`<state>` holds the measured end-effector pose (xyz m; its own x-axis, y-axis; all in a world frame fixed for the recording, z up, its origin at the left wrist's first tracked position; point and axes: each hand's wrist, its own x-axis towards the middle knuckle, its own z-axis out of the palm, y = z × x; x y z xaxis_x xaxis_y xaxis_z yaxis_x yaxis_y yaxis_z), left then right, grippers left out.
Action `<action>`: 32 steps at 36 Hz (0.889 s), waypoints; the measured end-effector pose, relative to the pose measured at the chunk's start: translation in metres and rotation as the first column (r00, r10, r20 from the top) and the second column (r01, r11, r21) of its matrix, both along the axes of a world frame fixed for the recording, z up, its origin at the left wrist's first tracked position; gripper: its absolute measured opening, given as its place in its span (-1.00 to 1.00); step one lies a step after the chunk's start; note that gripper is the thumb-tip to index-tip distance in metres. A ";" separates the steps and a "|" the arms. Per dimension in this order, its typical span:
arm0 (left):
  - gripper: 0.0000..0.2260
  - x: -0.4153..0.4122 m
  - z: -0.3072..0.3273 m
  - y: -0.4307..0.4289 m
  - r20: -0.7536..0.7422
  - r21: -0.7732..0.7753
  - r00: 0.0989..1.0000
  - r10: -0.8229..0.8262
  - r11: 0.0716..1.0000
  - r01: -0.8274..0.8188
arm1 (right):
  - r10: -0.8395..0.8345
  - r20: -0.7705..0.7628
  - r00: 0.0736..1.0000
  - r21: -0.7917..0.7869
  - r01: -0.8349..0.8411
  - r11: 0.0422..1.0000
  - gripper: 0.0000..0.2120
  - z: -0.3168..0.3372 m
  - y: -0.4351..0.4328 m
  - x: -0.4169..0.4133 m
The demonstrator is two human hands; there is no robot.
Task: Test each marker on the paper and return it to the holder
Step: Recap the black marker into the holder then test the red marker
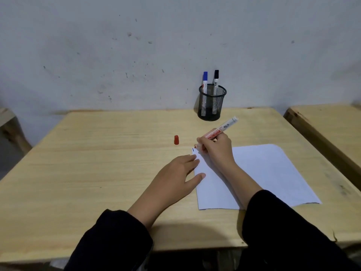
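My right hand (216, 150) grips an uncapped red marker (221, 129), its tip down at the top left corner of the white paper (263, 173). A short dark stroke shows on the paper just left of the tip. My left hand (175, 173) lies flat, fingers apart, pressing the paper's left edge. The red cap (176, 140) stands on the table to the left of the marker. A black mesh holder (212, 103) at the table's back edge holds a blue marker (204, 81) and a black marker (215, 80), both capped and upright.
The wooden table (97, 163) stands against a scuffed white wall. A second wooden table (332, 122) stands close on the right, with a gap between. Part of another piece of furniture (7, 122) shows at the far left.
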<state>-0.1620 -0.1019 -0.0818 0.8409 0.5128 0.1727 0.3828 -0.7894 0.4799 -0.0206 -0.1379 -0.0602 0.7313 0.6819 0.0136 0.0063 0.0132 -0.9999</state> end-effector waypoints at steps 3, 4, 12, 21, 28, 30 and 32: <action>-0.54 0.000 0.000 0.000 -0.002 -0.003 1.000 0.001 1.000 -0.001 | 0.008 0.005 1.000 0.003 -0.008 1.000 -0.92 -0.001 0.001 0.001; -0.54 0.001 0.000 0.000 -0.004 -0.005 1.000 0.003 1.000 -0.003 | 0.011 0.007 1.000 0.001 -0.011 1.000 -0.92 -0.002 0.001 0.001; -0.55 0.000 -0.001 0.001 -0.004 -0.007 1.000 0.005 1.000 -0.005 | 0.015 0.063 0.998 -0.025 -0.013 1.000 -0.88 -0.002 0.001 0.000; -0.54 0.001 -0.002 0.001 0.002 -0.012 1.000 0.007 1.000 -0.007 | 0.013 0.169 0.986 -0.093 0.003 0.996 -0.95 -0.005 0.003 0.002; -0.53 0.001 -0.002 0.002 0.005 -0.011 1.000 0.000 1.000 0.000 | -0.013 0.026 1.000 -0.030 0.014 0.999 -0.93 -0.003 0.002 0.003; -0.54 0.001 -0.001 0.002 0.011 -0.006 1.000 -0.009 1.000 0.009 | -0.016 -0.132 0.991 0.048 0.023 0.999 -0.90 -0.003 0.002 0.006; -0.55 0.001 0.000 0.002 0.015 -0.007 1.000 -0.018 1.000 0.018 | -0.003 -0.250 0.968 0.124 0.035 0.992 -0.87 -0.003 0.002 0.011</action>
